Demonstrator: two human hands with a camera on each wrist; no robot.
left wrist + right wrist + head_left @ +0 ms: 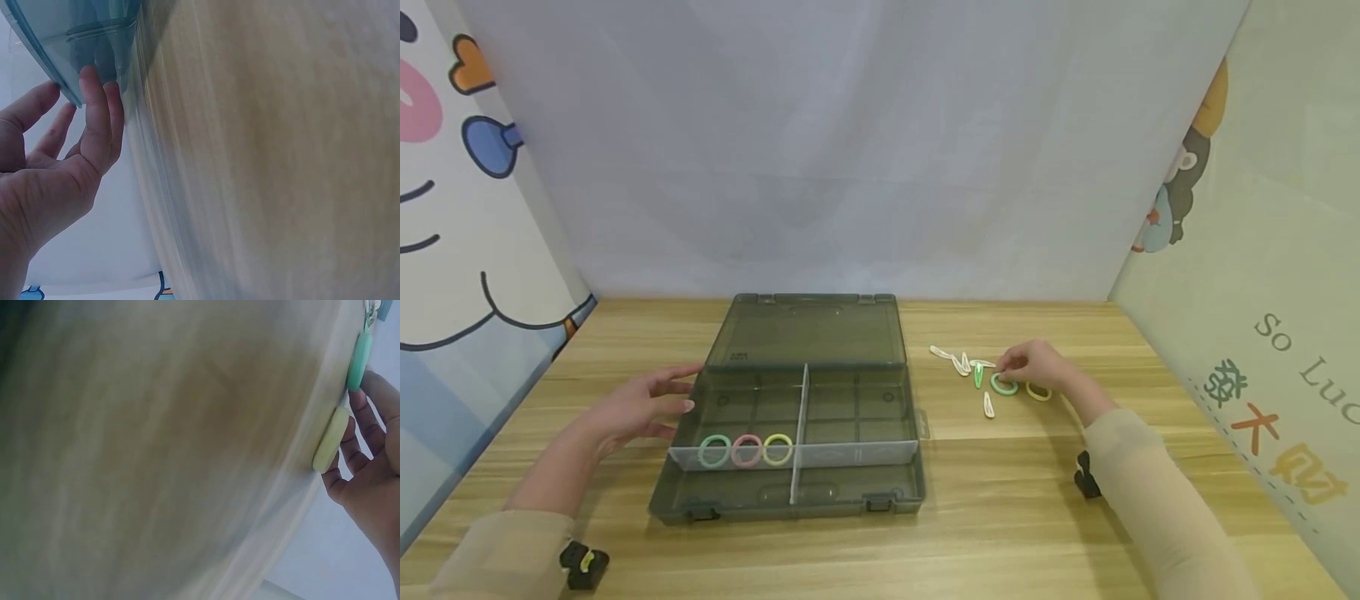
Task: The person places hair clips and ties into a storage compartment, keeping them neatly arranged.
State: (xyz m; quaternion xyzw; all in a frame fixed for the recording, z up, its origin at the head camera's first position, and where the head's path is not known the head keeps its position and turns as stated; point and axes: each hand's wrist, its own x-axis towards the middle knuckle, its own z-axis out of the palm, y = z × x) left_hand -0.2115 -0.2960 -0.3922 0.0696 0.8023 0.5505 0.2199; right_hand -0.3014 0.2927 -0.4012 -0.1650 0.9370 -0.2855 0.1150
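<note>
While the left hand touches the box without gripping it, the right hand, pinching the green ring on the table between the clips and the yellow ring, should lift straight up, disturbing neither.

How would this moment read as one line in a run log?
left hand: at box, left side; right hand: touches loose green ring; box: open, three rings inside; table: yellow ring, hair clips
</note>
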